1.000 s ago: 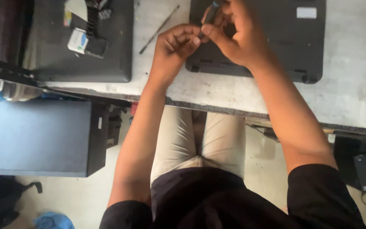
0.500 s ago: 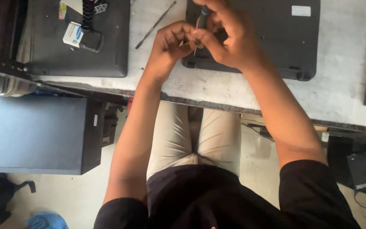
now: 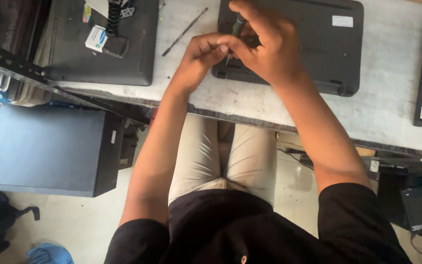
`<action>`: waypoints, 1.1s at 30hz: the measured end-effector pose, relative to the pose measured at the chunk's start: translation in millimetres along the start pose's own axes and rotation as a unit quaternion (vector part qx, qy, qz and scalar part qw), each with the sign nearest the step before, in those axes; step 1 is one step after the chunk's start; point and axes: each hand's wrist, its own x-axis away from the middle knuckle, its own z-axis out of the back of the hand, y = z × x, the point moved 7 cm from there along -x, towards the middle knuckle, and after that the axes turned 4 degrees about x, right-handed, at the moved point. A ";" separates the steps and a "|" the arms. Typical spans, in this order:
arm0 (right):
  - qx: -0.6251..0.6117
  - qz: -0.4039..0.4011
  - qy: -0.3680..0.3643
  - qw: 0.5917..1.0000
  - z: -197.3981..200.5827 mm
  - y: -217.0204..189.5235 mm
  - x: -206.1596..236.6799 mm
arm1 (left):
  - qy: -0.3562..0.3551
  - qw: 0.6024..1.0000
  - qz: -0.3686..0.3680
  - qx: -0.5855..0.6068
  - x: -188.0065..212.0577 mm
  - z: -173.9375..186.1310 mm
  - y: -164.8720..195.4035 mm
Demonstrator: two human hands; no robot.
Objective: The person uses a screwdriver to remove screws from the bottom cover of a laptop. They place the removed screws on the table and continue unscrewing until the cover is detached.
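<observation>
Two hands meet over the near-left corner of an upturned dark laptop (image 3: 294, 44) lying on a pale, scuffed workbench (image 3: 391, 112). The right hand (image 3: 269, 49) is curled shut around a slim screwdriver (image 3: 238, 23) — its dark handle pokes up above the knuckles, and the thin shaft comes out below, pointing down at the laptop's base near its edge. The left hand (image 3: 199, 54) is pinched closed right against the shaft, fingertips (image 3: 219, 49) touching it close to the tip; whether a screw sits between those fingertips I cannot tell, they cover the spot. To my eye the driver should stand square to the base, pressed gently, with the left fingers only steadying the tip so it does not skate across the plastic. Further left, apart from the hands, a thin metal pry tool (image 3: 184, 32) lies slantwise on the bench, and beyond it a second dark laptop (image 3: 98, 58) carries a small white-and-blue box (image 3: 96, 38) and a watch with a dark strap (image 3: 115, 29). Below the bench edge stands a black computer case (image 3: 50, 151) — well clear of the work.
</observation>
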 end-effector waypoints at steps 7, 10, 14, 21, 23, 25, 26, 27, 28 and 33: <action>-0.226 -0.033 -0.060 0.972 -10.7 3.7 -0.4 | 0.030 0.999 0.026 -0.026 7.6 4.1 -2.5; -0.207 -0.026 -0.059 0.976 -11.0 3.6 -2.6 | 0.039 0.998 0.008 -0.058 7.1 8.0 -2.6; -0.052 0.024 0.020 0.998 -1.5 -3.4 -2.2 | 0.036 0.998 -0.017 -0.057 5.6 6.8 -3.2; -0.085 -0.022 0.005 0.996 -7.2 7.4 1.8 | 0.066 0.976 -0.117 -0.170 6.8 4.6 12.3; -0.188 -0.075 -0.018 0.979 -11.8 15.2 2.9 | 0.057 0.991 -0.053 -0.104 9.1 3.6 4.5; -0.350 -0.166 -0.049 0.921 -20.0 25.5 6.3 | 0.050 0.992 -0.050 -0.108 9.9 0.3 6.0; -0.312 -0.116 -0.042 0.942 -14.6 20.0 5.0 | 0.048 0.985 -0.079 -0.144 9.8 -2.4 11.1; -0.273 -0.063 -0.035 0.959 -10.2 13.9 4.0 | 0.045 0.976 -0.109 -0.181 8.8 -5.4 16.5; -0.233 -0.011 -0.028 0.972 -5.7 7.6 4.2 | 0.062 0.969 -0.131 -0.202 7.8 -5.7 21.1; -0.127 -0.084 -0.044 0.987 -11.6 15.1 12.1 | 0.037 0.983 -0.110 -0.143 9.1 -13.8 21.7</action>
